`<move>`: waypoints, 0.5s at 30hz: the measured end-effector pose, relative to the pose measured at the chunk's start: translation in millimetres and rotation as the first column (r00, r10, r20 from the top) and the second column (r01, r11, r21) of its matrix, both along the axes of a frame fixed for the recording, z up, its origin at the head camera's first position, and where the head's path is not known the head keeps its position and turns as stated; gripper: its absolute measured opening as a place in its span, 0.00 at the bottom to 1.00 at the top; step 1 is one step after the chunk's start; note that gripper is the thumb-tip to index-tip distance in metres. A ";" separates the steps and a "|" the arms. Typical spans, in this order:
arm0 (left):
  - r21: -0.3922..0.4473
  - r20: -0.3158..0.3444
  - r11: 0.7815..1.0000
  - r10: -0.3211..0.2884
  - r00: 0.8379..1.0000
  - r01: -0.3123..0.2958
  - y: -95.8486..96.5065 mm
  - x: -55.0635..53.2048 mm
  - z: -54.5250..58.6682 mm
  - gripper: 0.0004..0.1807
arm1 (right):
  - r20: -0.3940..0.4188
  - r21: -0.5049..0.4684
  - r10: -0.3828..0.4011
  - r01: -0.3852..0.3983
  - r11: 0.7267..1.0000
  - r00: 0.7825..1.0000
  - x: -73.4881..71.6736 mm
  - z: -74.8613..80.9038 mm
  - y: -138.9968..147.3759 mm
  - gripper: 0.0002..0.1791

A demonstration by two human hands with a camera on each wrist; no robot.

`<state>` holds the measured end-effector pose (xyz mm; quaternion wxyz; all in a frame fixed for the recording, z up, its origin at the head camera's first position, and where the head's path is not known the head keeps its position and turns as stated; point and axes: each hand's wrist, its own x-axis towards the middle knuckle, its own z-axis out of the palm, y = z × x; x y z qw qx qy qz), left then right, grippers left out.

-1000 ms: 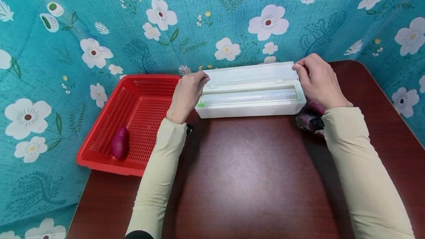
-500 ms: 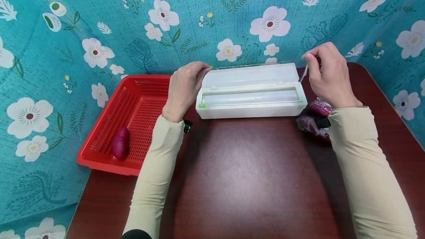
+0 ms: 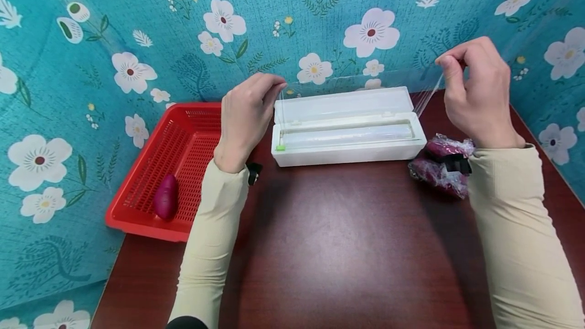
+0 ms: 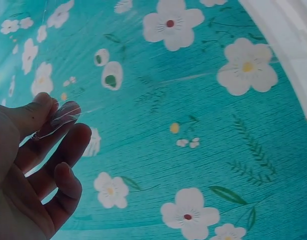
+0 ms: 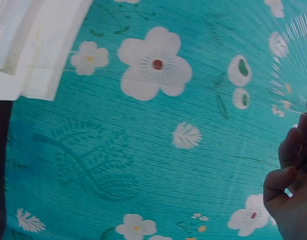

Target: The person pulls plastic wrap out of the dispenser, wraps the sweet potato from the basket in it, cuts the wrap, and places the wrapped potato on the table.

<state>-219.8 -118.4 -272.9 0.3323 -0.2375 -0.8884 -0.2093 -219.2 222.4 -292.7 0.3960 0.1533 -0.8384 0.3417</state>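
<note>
A sheet of clear plastic wrap (image 3: 427,96) stretches up out of a white wrap dispenser box (image 3: 347,155), whose lid stands raised at the back. My left hand (image 3: 247,116) pinches one corner of the sheet between thumb and forefinger, above the box's left end. In the left wrist view, the wrap is bunched at the fingertips of that left hand (image 4: 48,160). Farther up and to the right, my right hand (image 3: 480,90) pinches the other corner. Only part of the right hand (image 5: 296,175) shows in the right wrist view. The roll (image 3: 352,136) lies inside the box.
A red basket (image 3: 137,187) on the left holds one purple sweet potato (image 3: 166,197). Wrapped purple sweet potatoes (image 3: 439,174) lie right of the box, partly behind the right wrist. A flowered teal cloth (image 3: 292,29) hangs behind the dark wooden table (image 3: 347,248).
Both hands have risen and spread apart, the right hand moving farther up and right. More wrap has come out of the box. The box has shifted very slightly.
</note>
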 end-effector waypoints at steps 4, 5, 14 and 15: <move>0.022 -0.044 1.000 -0.010 0.999 0.011 -0.4 5.3 5.2 0.12 | -0.025 0.023 -0.006 0.007 1.000 1.000 6.9 7.7 1.2 0.15; 0.023 -0.049 1.000 -0.010 0.999 0.012 -0.8 6.9 6.1 0.12 | -0.026 0.032 -0.005 0.006 0.999 1.000 8.7 9.3 1.4 0.15; -0.003 0.020 0.993 -0.116 0.993 0.116 -10.9 36.2 14.2 0.09 | 0.081 0.100 0.151 -0.159 0.982 0.985 39.0 18.2 15.6 0.08; 0.002 0.033 0.989 -0.149 0.988 0.149 -13.2 40.4 14.5 0.08 | 0.097 0.097 0.189 -0.198 0.975 0.977 43.4 18.6 17.7 0.08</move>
